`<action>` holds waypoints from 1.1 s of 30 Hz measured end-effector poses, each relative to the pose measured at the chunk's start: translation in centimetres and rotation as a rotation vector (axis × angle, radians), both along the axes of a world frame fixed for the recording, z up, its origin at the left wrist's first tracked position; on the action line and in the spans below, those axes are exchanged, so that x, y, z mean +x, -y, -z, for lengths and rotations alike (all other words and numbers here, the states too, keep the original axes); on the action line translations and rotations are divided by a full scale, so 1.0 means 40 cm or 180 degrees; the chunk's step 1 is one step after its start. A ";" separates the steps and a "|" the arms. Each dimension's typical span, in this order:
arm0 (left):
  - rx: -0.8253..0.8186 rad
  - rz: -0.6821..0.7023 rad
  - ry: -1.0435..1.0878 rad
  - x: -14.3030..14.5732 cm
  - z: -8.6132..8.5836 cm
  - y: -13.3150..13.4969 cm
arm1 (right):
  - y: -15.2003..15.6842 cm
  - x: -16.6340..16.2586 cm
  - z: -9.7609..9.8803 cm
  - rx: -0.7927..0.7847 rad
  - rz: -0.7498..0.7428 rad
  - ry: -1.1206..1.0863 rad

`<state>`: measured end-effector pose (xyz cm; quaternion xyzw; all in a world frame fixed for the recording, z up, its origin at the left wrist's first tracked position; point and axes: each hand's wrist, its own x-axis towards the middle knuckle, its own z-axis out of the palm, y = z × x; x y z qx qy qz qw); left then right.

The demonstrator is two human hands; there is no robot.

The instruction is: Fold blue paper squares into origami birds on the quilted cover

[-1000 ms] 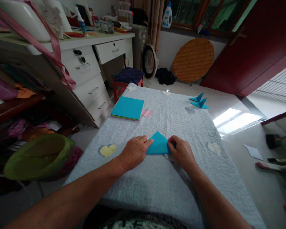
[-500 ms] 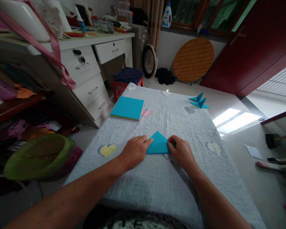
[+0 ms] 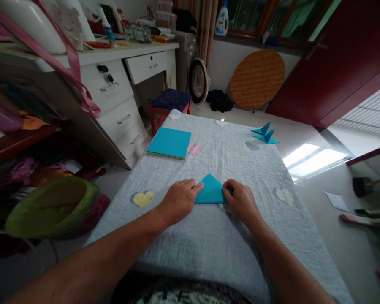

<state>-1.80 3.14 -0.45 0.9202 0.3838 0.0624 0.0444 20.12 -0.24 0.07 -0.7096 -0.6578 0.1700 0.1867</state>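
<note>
A blue paper folded into a triangle [image 3: 210, 191] lies on the pale quilted table cover [image 3: 209, 245], its tip pointing away from me. My left hand [image 3: 179, 200] presses its fingers down on the triangle's left corner. My right hand [image 3: 240, 200] pinches the right corner with bent fingers. A stack of square blue sheets [image 3: 170, 143] rests at the far left of the table. Two folded blue paper figures [image 3: 265, 135] sit at the far right edge.
A white desk with drawers [image 3: 114, 93] and cluttered shelves stand to the left. A green bag [image 3: 50, 207] sits beside the table's left edge. A red stool [image 3: 169, 105] stands beyond the far end. Someone's foot [image 3: 364, 220] shows on the floor at right.
</note>
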 end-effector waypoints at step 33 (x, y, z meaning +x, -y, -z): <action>0.0293 -0.0076 -0.0343 -0.033 -0.005 0.006 | 0.102 -0.109 -0.010 0.0246 -0.1632 0.1153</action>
